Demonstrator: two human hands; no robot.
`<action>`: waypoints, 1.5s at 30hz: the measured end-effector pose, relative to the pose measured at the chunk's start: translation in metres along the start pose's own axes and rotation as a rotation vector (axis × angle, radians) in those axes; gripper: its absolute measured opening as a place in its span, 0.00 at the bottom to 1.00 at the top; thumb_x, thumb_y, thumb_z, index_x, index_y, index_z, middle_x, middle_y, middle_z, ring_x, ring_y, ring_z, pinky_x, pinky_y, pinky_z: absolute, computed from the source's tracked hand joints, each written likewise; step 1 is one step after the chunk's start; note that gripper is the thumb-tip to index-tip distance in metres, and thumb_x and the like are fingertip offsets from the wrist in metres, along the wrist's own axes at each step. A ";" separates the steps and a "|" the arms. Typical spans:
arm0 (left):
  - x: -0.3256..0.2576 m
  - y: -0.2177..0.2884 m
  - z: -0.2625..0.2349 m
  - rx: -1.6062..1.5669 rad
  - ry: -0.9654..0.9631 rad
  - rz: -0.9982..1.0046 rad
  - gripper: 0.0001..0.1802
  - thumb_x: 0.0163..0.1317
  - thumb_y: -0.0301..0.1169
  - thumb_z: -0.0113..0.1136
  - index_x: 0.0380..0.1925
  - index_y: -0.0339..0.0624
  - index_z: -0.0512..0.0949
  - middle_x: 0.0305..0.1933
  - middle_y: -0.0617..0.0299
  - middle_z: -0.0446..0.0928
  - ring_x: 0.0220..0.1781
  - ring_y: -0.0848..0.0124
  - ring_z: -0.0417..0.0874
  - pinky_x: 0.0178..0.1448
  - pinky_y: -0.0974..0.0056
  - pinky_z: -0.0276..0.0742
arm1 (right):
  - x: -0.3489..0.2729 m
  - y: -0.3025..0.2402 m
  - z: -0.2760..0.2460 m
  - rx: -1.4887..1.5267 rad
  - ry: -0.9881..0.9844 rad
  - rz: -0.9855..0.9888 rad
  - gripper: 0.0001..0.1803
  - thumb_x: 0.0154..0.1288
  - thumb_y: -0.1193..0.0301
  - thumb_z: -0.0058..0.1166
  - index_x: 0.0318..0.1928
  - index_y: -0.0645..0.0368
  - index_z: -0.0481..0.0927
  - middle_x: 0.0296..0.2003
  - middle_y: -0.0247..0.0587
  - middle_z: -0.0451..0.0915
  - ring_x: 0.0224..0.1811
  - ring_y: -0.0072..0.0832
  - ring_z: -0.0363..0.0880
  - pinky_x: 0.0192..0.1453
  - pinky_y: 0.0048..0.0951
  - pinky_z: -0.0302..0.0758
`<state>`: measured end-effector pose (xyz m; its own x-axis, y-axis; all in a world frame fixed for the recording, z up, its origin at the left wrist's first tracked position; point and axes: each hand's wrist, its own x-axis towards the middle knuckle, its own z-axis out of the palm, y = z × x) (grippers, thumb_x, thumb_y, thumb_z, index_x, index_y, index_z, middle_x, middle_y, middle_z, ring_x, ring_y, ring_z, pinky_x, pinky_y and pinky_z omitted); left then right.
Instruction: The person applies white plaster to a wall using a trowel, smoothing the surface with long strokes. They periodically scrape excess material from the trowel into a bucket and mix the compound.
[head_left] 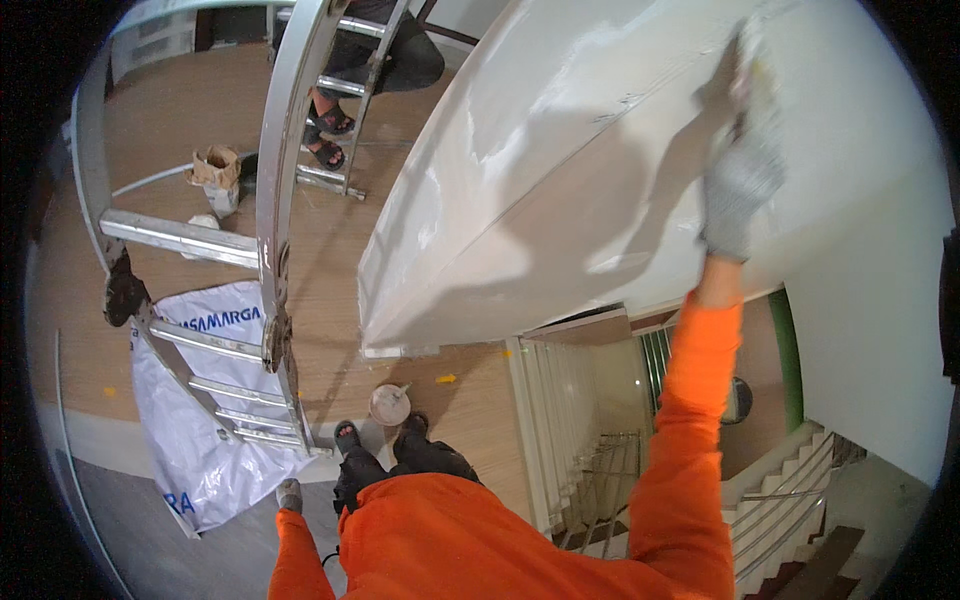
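My right hand (742, 175), in a grey knit glove on an orange sleeve, reaches up to the white plastered beam (560, 150) at the upper right. It presses a small pale pad (757, 62) flat against the beam's face. My left hand (289, 494), also grey-gloved, hangs low by my side at the bottom left, away from the beam. Nothing shows in it, and its fingers are too small to read. My dark shoes (405, 450) stand far below on the floor edge.
An aluminium ladder (275, 200) stands at the left over a white plastic sheet (195, 440). A small round tub (390, 404) sits near my feet. Another person's sandalled feet (327, 135) rest on a second ladder at the top. A stairwell (790, 500) drops at the lower right.
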<state>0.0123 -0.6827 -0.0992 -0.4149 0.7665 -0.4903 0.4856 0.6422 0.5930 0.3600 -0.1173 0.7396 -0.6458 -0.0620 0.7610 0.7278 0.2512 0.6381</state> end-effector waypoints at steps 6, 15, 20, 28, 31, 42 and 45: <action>-0.004 -0.001 0.028 0.074 -0.046 0.058 0.17 0.63 0.38 0.54 0.41 0.39 0.86 0.45 0.45 0.86 0.52 0.45 0.85 0.57 0.48 0.80 | -0.197 -0.169 -0.017 0.242 -0.649 0.209 0.37 0.69 0.79 0.46 0.78 0.64 0.56 0.78 0.55 0.55 0.80 0.41 0.56 0.85 0.39 0.52; 0.075 0.009 0.029 -0.295 0.079 -0.121 0.17 0.67 0.39 0.55 0.32 0.35 0.83 0.31 0.49 0.84 0.31 0.64 0.80 0.41 0.55 0.76 | -0.039 -0.027 -0.066 0.547 -0.354 0.378 0.26 0.82 0.74 0.38 0.76 0.62 0.61 0.78 0.45 0.60 0.79 0.37 0.59 0.81 0.38 0.58; 0.092 0.018 0.019 -0.390 0.053 -0.129 0.14 0.66 0.34 0.58 0.39 0.34 0.86 0.36 0.58 0.87 0.38 0.71 0.82 0.44 0.60 0.79 | 0.064 0.039 -0.043 0.043 -0.150 0.230 0.23 0.77 0.70 0.47 0.70 0.54 0.74 0.62 0.48 0.80 0.61 0.36 0.83 0.62 0.31 0.79; 0.049 0.005 0.040 -0.362 -0.014 -0.192 0.18 0.66 0.41 0.54 0.41 0.40 0.86 0.39 0.46 0.85 0.40 0.56 0.86 0.49 0.54 0.79 | -0.168 -0.156 -0.013 0.550 -0.467 0.327 0.29 0.80 0.68 0.41 0.78 0.57 0.58 0.77 0.47 0.60 0.80 0.40 0.58 0.83 0.39 0.55; 0.041 -0.017 0.043 -0.080 -0.020 0.002 0.19 0.65 0.44 0.54 0.42 0.41 0.85 0.43 0.45 0.86 0.47 0.48 0.87 0.54 0.50 0.79 | -0.222 -0.183 -0.042 0.331 -0.850 0.188 0.32 0.77 0.70 0.44 0.78 0.57 0.58 0.77 0.49 0.60 0.80 0.42 0.57 0.82 0.41 0.56; 0.073 -0.015 0.028 -0.385 0.112 -0.035 0.13 0.64 0.34 0.55 0.31 0.36 0.83 0.28 0.58 0.83 0.31 0.68 0.78 0.39 0.57 0.75 | 0.027 0.043 -0.058 -0.012 -0.236 0.318 0.22 0.80 0.70 0.43 0.69 0.64 0.73 0.66 0.49 0.77 0.66 0.42 0.79 0.68 0.35 0.74; 0.068 -0.015 0.029 -0.371 0.212 0.125 0.13 0.65 0.34 0.57 0.30 0.35 0.83 0.28 0.61 0.83 0.30 0.68 0.77 0.38 0.57 0.74 | -0.022 0.015 -0.033 0.058 -0.230 0.151 0.23 0.79 0.70 0.45 0.70 0.60 0.73 0.68 0.50 0.75 0.65 0.42 0.79 0.67 0.36 0.76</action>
<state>-0.0014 -0.6401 -0.1600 -0.5378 0.7945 -0.2819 0.2488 0.4691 0.8474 0.3928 -0.1437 0.7368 -0.5716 0.1993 0.7959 0.8093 0.2964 0.5070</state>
